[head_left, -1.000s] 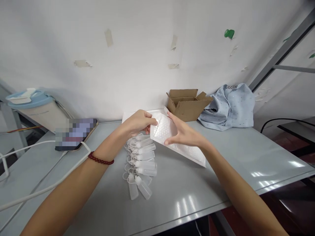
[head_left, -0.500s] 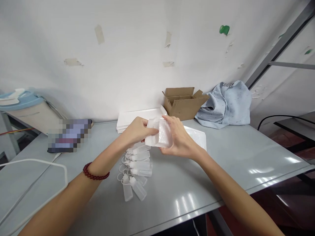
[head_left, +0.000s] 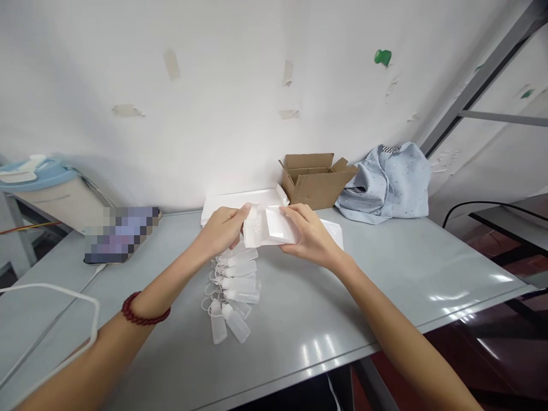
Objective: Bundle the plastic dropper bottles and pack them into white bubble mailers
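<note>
A small white bubble mailer (head_left: 257,226) is held up over the table between my two hands, bent across its middle. My left hand (head_left: 225,229) pinches its left edge between thumb and fingers. Curved around the right part, my right hand (head_left: 309,235) grips it with the thumb below and the fingers above. Below my left hand lie several translucent squeeze bottles (head_left: 242,282) with white caps on looped straps. Another white mailer (head_left: 334,231) lies flat behind my right hand, partly hidden by it.
A stack of white mailers (head_left: 214,204) lies against the wall, beside an open cardboard box (head_left: 319,189). Right of that sits a light blue cloth bag (head_left: 396,185). On the left are a phone (head_left: 122,234) with a cable and a blue-lidded bin (head_left: 55,194).
My left hand has shifted left, now at the mailer's edge rather than with its thumb across the front. The mailer has moved slightly left and its fold looks flatter.
</note>
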`<state>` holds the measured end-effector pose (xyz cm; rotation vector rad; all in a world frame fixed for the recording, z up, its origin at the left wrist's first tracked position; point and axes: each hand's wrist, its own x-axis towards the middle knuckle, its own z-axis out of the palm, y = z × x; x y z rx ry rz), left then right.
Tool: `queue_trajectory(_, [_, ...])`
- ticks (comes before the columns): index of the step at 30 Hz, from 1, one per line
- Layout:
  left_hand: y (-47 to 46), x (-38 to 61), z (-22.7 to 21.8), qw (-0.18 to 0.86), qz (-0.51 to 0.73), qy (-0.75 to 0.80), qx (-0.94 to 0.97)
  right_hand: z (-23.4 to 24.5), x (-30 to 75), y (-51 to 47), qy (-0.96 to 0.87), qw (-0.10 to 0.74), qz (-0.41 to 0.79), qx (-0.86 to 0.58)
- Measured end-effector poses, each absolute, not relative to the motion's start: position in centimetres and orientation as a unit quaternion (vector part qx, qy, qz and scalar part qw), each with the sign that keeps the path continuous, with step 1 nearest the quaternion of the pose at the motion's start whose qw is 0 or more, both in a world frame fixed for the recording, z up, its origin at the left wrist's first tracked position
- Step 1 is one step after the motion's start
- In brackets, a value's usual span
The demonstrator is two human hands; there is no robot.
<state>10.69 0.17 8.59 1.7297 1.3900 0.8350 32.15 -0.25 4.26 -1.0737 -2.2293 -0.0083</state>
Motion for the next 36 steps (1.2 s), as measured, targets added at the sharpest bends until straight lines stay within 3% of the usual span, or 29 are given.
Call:
queue_trajectory(6, [-3.2,6.9,9.1,0.23,0.277,0.585,0.727,4.5,33.4,0.4,-0.84,0.337,0.01,-0.425])
queue_trajectory(13, [-5.2,3.0,7.9,0.304,0.097,0.485,0.814,4.7,34.0,0.2,-0.843,0.297,0.02,-0.448])
queue_trajectory(19, [-5.9,3.2,6.0,0.206,0.033,0.506,0.837,4.3,34.1,0.3,-0.847,0.272,0.031,-0.455])
queue_trajectory(23, [-6.1,3.6,5.6,0.178,0.049,0.5,0.846,3.9,34.0,0.5,-0.847,0.261,0.046,-0.46])
queue_trajectory(29, [-5.8,3.2,7.2,0.246,0.154,0.477,0.829,4.0,33.9,0.0,-0.841,0.24,0.097,-0.475])
queue_trajectory(33, [-5.1,4.1,8.2,0.174,0.285,0.512,0.792,4.1,33.8,-0.3,-0.843,0.231,0.128,-0.468])
queue_trajectory(36, [-3.8,5.6,8.5,0.15,0.317,0.516,0.782,4.1,33.8,-0.4,-0.847,0.234,0.138,-0.458])
